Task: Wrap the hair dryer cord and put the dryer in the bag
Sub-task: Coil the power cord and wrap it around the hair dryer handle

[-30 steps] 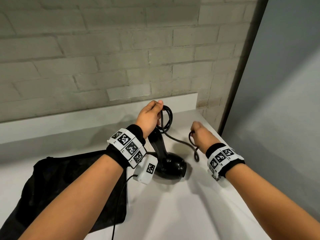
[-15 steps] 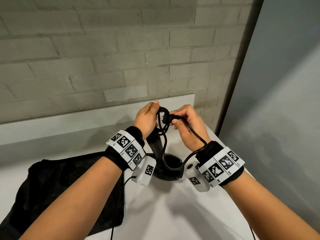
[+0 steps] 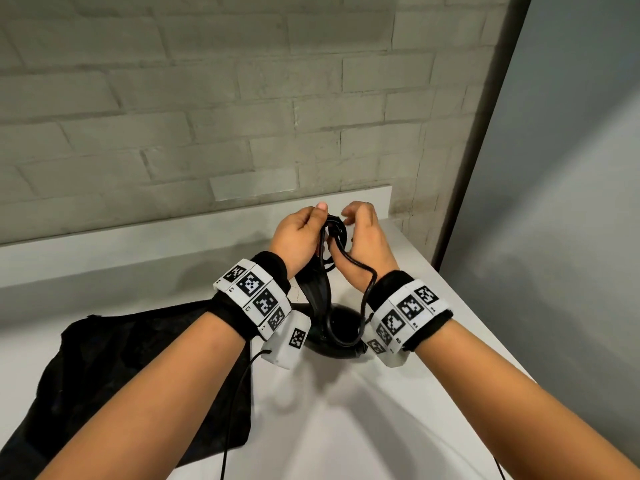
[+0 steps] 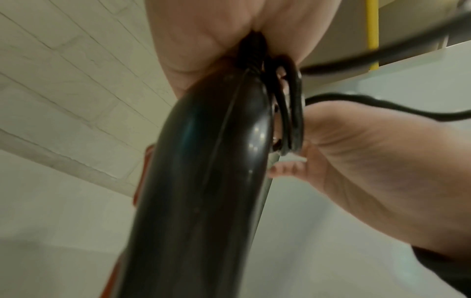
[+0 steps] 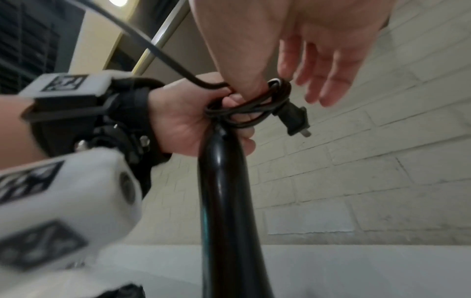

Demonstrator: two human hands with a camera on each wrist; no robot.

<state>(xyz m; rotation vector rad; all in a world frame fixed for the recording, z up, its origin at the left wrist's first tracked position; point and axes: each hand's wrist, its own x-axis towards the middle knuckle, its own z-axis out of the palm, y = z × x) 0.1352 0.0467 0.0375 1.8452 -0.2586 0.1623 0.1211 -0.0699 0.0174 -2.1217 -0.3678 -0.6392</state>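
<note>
The black hair dryer (image 3: 341, 327) stands nose-down on the white counter (image 3: 346, 427), handle (image 5: 224, 191) pointing up. My left hand (image 3: 298, 233) grips the handle's top and pins several cord coils (image 5: 254, 104) there. The plug (image 5: 295, 119) sticks out of the coils, free. My right hand (image 3: 367, 233) is beside the coils with its thumb against them and its fingers (image 5: 326, 66) relaxed, holding nothing. One slack cord loop (image 3: 367, 282) hangs past my right wrist to the dryer body. The black bag (image 3: 104, 375) lies flat, left of the dryer.
A brick wall (image 3: 242, 116) with a white ledge (image 3: 138, 244) runs behind the counter. A grey panel (image 3: 571, 237) closes off the right side. A thin cable (image 3: 239, 393) hangs from my left wrist device over the bag's edge.
My right hand came up from the counter with the cord end to the handle top. It held the plug half a second ago and has now released it, fingers spread.
</note>
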